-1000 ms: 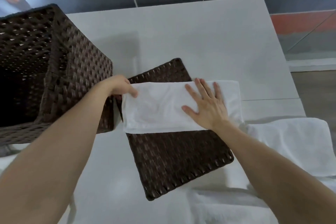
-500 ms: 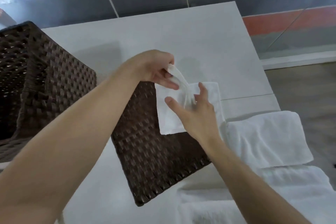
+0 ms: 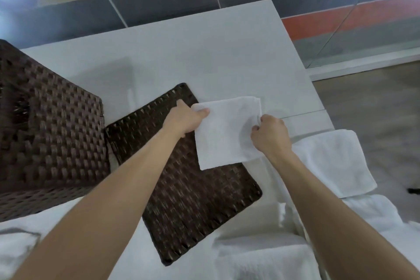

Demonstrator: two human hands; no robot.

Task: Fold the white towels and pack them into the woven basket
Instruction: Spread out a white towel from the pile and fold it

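A small white terry towel (image 3: 227, 134), folded to a near-square, is held at the centre of the frame. Its lower part lies over a flat dark brown woven panel (image 3: 181, 207), and its upper right corner reaches past the panel over the white table (image 3: 204, 52). The towel's upper left corner is gripped by the left hand (image 3: 185, 120), the thumb laid on top and the rest hidden beneath. Its right edge is pinched by the right hand (image 3: 270, 137), whose fingers (image 3: 267, 119) are curled tight round the cloth. Whether the towel rests on the panel or is lifted slightly cannot be told. A tall dark brown woven basket (image 3: 45, 134) stands at the left of the frame, just beside the panel. A thick folded white towel (image 3: 329, 161) lies at the right, and loose white cloth (image 3: 261, 261) is spread along the bottom edge. The held towel is judged to be light, soft and limp, with a grippy pile and nothing fragile about it. If taken by one corner it would be expected to sag and fall open. A hold on two opposite edges, with every layer caught between thumb and fingers, is therefore judged best. The fold appears nearly complete, and packing into the basket is not yet done.
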